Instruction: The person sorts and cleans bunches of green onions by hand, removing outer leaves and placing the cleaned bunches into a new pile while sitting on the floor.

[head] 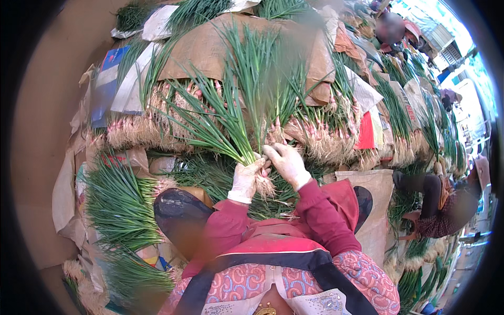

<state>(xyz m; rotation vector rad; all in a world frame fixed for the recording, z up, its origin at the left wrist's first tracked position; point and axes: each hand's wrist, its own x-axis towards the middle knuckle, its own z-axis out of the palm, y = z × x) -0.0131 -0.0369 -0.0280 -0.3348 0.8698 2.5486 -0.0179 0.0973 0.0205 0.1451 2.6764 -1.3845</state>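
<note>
My left hand (245, 179), in a pale, soiled glove, is closed around a bunch of spring onions (230, 136). Their leaves fan up and to the left, and the pinkish bulbs and stringy roots (264, 185) hang below the fist. Against it, my gloved right hand (286, 162) pinches the base of a thin upright spring onion stalk (259, 136); its fingertips are partly hidden. Behind both hands stands a row of spring onions with pink bulbs (321, 132), roots towards me. Loose green leaves (214, 179) litter the ground under my hands.
Brown sacking (197, 51) covers part of the row. Spring onions lie piled at my left (118, 204), beside my knee (181, 208). A flat sack (372, 212) is at my right. Another person (441, 208) crouches farther right, among more rows. Bare brown floor (43, 138) borders the left side.
</note>
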